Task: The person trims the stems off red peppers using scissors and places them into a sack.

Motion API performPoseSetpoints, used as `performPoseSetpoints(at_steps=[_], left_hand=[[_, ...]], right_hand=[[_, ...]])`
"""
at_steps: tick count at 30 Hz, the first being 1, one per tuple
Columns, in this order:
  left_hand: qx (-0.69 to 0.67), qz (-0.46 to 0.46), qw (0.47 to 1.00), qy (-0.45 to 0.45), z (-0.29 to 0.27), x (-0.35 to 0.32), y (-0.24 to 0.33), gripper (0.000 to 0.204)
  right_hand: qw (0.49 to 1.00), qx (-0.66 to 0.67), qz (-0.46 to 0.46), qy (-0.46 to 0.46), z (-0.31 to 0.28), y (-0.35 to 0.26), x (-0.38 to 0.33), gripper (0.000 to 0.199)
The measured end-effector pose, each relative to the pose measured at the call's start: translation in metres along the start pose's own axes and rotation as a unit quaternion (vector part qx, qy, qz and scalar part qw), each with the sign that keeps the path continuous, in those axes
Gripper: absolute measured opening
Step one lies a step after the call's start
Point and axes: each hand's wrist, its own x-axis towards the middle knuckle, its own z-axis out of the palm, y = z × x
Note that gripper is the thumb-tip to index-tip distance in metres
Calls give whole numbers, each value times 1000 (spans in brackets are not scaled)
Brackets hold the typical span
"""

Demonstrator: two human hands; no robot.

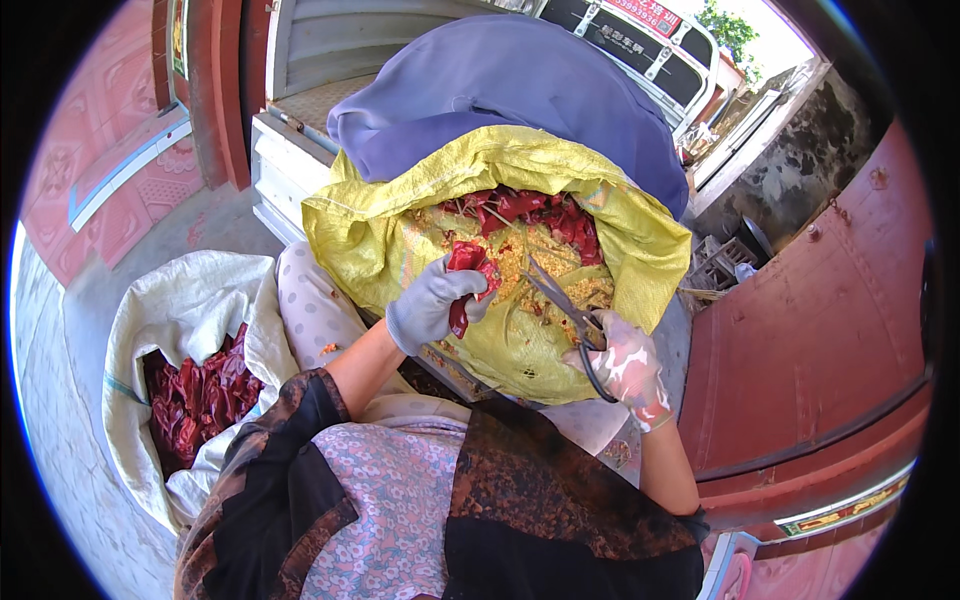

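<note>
My left hand (430, 308), in a grey glove, is closed around a dried red chili pepper (468, 258) over the yellow woven sack (380, 215). In a pink and white patterned glove, my right hand (628, 368) grips dark metal scissors (562, 303) by the handles. Their blades point up and left, apart from the pepper, and look slightly parted. Yellow seeds (510, 262) lie spread inside the sack, and more red chilies (545, 215) with pale stems sit along its far side.
On my left stands a white woven sack (140, 310) holding dark red dried chilies (205, 395). A large purple-blue cloth bundle (500, 75) rises behind the yellow sack, on a white truck bed (285, 165). A red metal door (800, 330) is at the right.
</note>
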Motion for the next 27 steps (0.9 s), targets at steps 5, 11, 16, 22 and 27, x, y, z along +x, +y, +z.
performPoseSetpoints(at_steps=[5, 11, 16, 22, 27], left_hand=[[-31, -3, 999, -10, -3, -2, -1, 22], [-23, -10, 999, 41, 10, -2, 7, 9], [27, 10, 996, 84, 14, 0, 7, 6], [240, 8, 961, 134, 18, -3, 14, 3], [317, 8, 932, 175, 24, -1, 19, 6]], right_hand=[[997, -56, -36, 37, 7, -22, -5, 66], [993, -106, -28, 40, 11, -19, -8, 63], [982, -176, -41, 58, 9, -14, -11, 61], [979, -194, -54, 34, -14, -31, -15, 57], [980, -195, -32, 10, -13, -40, -10, 56]])
